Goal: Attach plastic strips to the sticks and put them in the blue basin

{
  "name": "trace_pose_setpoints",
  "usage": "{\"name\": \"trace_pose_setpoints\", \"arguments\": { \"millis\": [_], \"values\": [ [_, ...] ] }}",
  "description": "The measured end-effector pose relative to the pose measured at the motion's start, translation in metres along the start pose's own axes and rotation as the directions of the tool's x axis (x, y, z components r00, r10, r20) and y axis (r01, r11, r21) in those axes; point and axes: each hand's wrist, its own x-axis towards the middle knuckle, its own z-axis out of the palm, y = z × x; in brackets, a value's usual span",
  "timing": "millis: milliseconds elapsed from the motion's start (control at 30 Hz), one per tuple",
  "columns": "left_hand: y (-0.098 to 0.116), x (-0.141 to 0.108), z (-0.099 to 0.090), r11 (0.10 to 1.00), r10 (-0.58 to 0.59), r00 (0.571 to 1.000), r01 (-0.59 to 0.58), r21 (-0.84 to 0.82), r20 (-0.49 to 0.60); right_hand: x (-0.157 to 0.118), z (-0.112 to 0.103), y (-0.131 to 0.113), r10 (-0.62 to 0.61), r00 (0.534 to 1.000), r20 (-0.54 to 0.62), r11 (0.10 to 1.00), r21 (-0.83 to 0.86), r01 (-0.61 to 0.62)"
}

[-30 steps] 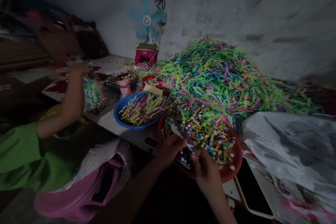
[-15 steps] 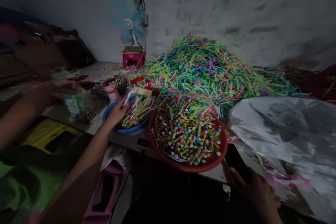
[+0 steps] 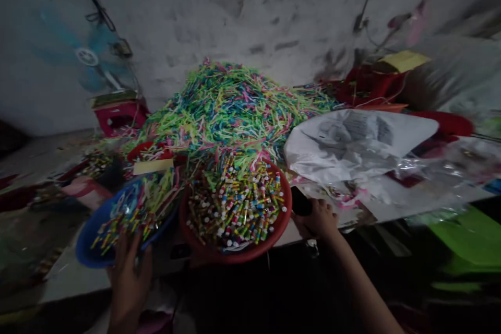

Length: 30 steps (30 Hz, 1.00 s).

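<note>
1. The room is dim, with a stained grey wall behind a crowded table.
2. The left hand holds the near rim of the blue bowl at the table's front edge, fingers spread over it.
3. The right hand is closed around a dark object, just beside the red bowl.
4. Behind both bowls lies a big heap of coloured strips; a white plastic sheet lies to the right.

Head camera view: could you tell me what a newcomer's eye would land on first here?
First, the big heap of neon strips piled against the back wall. In front of it sits a red basin full of small coloured sticks, beside a blue basin whose rim the left hand touches. The right hand grips a dark object by the white plastic sheet.
</note>
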Motion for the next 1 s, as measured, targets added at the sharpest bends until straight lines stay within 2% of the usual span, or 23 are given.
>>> {"name": "trace_pose_setpoints", "arguments": {
  "millis": [233, 400, 700, 833, 1000],
  "values": [
    [-0.001, -0.007, 0.016, 0.996, -0.051, 0.999, 0.051, 0.067, -0.006, 0.002, 0.000, -0.012, -0.009, 1.000, -0.022, 1.000, -0.012, 0.009],
    [0.004, -0.008, 0.019, 0.989, -0.025, 1.000, 0.026, 0.148, -0.003, 0.006, 0.001, -0.015, -0.013, 0.999, -0.043, 1.000, -0.012, 0.013],
    [0.003, -0.012, 0.021, 0.982, 0.005, 0.999, 0.003, 0.190, -0.041, 0.010, -0.003, -0.014, -0.060, 0.998, -0.035, 0.997, -0.051, 0.058],
    [-0.002, -0.013, 0.026, 0.986, 0.010, 0.994, 0.009, 0.168, -0.112, 0.008, -0.004, -0.012, -0.042, 0.999, -0.029, 0.997, -0.071, 0.040],
    [-0.004, -0.013, 0.028, 0.984, 0.045, 0.993, -0.025, 0.176, -0.111, -0.002, -0.001, 0.000, -0.009, 1.000, -0.030, 0.996, -0.085, 0.006]
  ]
}}
